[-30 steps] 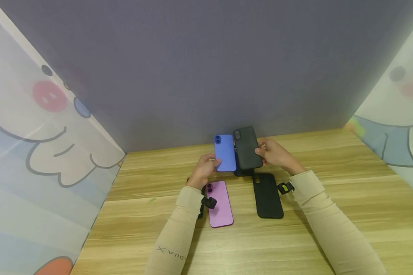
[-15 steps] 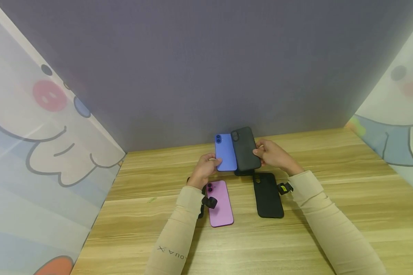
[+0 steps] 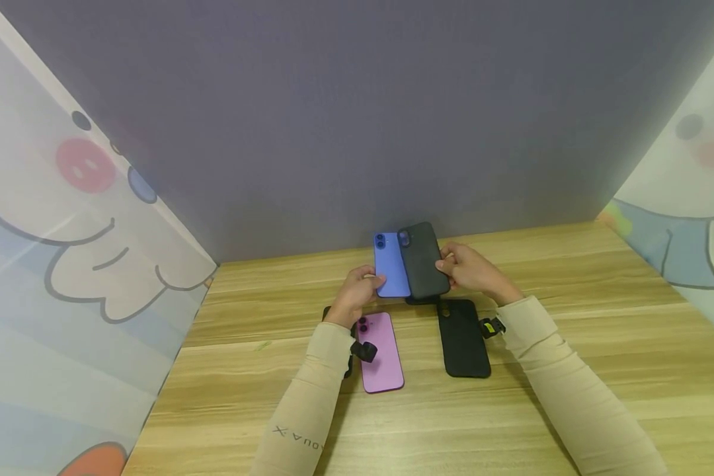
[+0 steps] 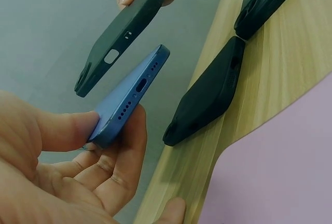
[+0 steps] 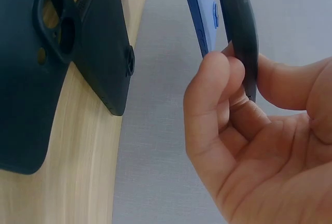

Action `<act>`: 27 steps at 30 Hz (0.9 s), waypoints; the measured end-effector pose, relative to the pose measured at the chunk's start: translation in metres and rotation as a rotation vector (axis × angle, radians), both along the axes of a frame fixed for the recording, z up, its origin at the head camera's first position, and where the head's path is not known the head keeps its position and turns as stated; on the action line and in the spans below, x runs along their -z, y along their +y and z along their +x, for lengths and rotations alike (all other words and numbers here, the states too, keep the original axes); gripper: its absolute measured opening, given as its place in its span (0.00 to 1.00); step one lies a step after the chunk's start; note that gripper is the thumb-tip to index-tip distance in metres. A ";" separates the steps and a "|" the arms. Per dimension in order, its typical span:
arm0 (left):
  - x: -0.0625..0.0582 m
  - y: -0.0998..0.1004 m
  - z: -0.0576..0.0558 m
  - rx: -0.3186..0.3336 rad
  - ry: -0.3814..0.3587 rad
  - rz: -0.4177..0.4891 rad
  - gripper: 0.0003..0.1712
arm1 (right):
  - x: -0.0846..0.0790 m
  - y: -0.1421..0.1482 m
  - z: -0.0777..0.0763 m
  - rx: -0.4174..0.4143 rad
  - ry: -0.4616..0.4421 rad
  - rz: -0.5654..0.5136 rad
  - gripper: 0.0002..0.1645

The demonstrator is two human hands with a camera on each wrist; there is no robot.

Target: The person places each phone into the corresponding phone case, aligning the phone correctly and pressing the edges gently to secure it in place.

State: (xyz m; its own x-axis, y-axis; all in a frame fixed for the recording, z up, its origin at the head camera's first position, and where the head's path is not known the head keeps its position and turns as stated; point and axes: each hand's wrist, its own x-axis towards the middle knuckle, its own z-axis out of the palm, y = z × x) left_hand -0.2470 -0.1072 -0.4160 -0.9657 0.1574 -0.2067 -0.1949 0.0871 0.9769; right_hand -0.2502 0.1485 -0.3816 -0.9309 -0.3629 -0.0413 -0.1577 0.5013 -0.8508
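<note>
A blue phone (image 3: 393, 271) is pinched at its lower left edge by my left hand (image 3: 357, 291), thumb on its back and fingers beneath. My right hand (image 3: 470, 268) grips a black phone case (image 3: 424, 261) by its right edge. In the head view the case overlaps the phone's right side. The left wrist view shows the case (image 4: 122, 32) held above the phone (image 4: 132, 92), with a gap between them at the near end. From the right wrist, the phone (image 5: 201, 11) and case (image 5: 241, 32) stand close side by side, tilted alike.
A pink phone (image 3: 382, 357) lies by my left wrist, with a dark item (image 3: 348, 370) partly hidden under that arm. One black case (image 3: 464, 340) lies on the wooden table (image 3: 244, 396); another (image 4: 207, 94) lies behind it. A grey panel (image 3: 357, 132) rises at the back.
My right hand has brought the black case leftward, so it now overlaps the blue phone's right side. The left hand has shifted slightly to the right with the phone.
</note>
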 end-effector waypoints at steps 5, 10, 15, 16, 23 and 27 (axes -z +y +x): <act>0.002 0.000 -0.001 0.006 -0.003 0.007 0.06 | 0.001 -0.001 0.001 -0.005 0.011 0.012 0.15; 0.002 0.001 0.000 0.015 -0.001 0.011 0.06 | 0.002 -0.002 0.001 -0.015 0.006 0.009 0.16; 0.003 0.002 -0.001 0.020 0.003 0.014 0.05 | 0.003 -0.004 0.001 -0.024 -0.029 -0.010 0.14; 0.003 0.002 -0.001 0.019 0.003 0.014 0.04 | 0.003 -0.004 0.001 -0.025 -0.033 -0.010 0.14; 0.002 0.004 0.000 0.018 -0.001 -0.001 0.03 | 0.004 -0.005 0.001 -0.022 -0.031 0.004 0.14; 0.001 0.005 0.001 0.019 0.001 -0.004 0.03 | 0.005 -0.005 0.000 -0.018 -0.033 0.006 0.14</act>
